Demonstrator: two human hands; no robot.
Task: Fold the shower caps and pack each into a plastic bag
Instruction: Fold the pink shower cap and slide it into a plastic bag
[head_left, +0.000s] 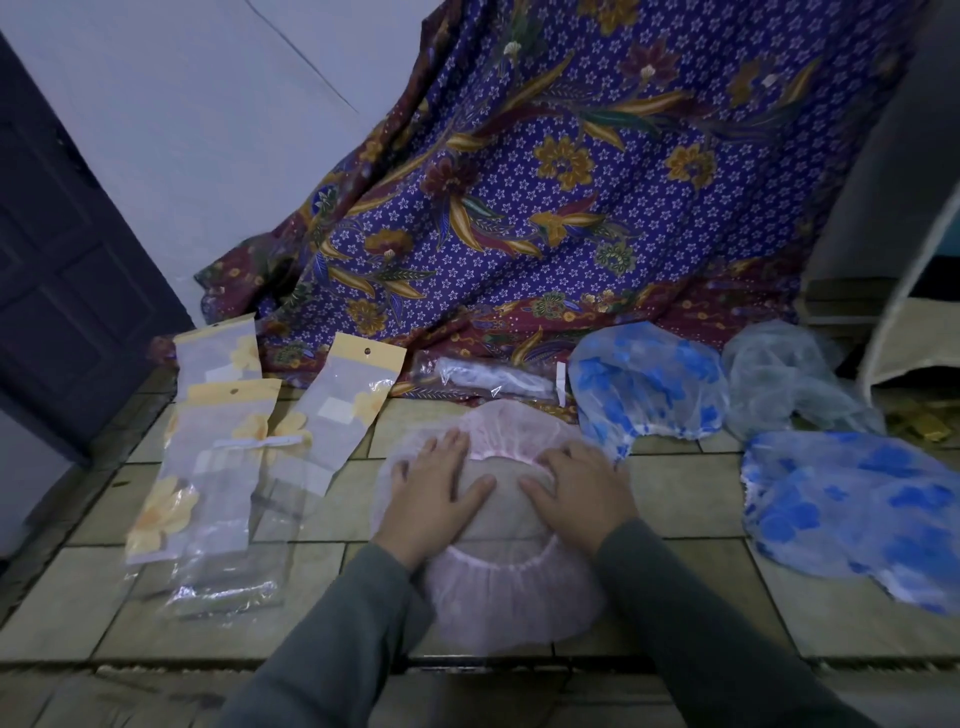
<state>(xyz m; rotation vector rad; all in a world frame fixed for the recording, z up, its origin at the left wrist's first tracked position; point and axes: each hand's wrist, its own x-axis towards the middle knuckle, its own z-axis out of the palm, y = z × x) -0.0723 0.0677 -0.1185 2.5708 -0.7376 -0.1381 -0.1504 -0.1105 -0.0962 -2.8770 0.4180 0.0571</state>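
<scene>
Pink shower cap (511, 597) spread at the tiled floor's (691, 493) near middle, left hand (434, 493) and right hand (576, 493) pressing it flat with straight fingers, plastic bags (228, 467) left, blue-flowered caps (644, 384) right.

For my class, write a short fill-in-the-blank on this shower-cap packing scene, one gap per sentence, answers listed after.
1. Both hands, left hand and right hand, press flat on the ____ shower cap.
2. The plastic bags lie on the person's ____ side.
3. The two patterned caps on the right carry ____ flowers.
4. The floor is covered with ____.

Missing words: pink; left; blue; tiles
</scene>
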